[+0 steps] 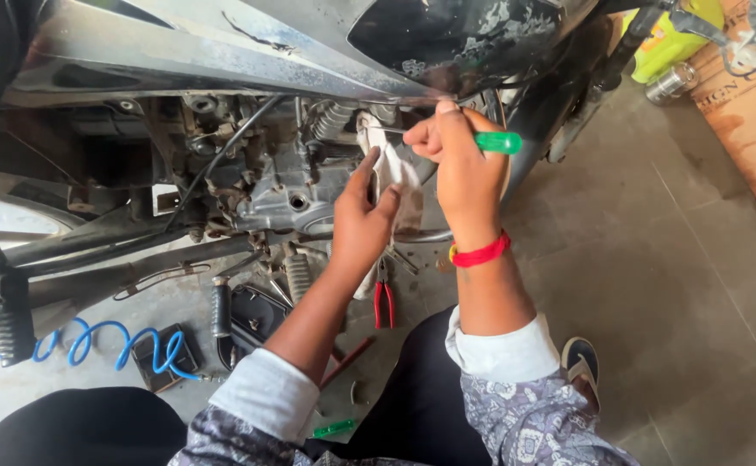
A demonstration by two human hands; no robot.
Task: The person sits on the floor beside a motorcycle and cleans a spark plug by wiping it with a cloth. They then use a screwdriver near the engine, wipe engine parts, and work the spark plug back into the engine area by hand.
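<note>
The right hand grips a green-handled screwdriver lying level, tip pointing left at the engine; left hand clutches a rag.

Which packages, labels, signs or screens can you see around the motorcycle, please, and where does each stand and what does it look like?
Cardboard box: top right corner, on the tiled floor; brown, flat-sided, with dark printed lettering.
Yellow-green container: top right, left of the box, partly hidden by the motorcycle; its shape cannot be told.
Metal can: just below the container; small, silver, cylindrical, lying on its side.
No screens or signs in view.
</note>
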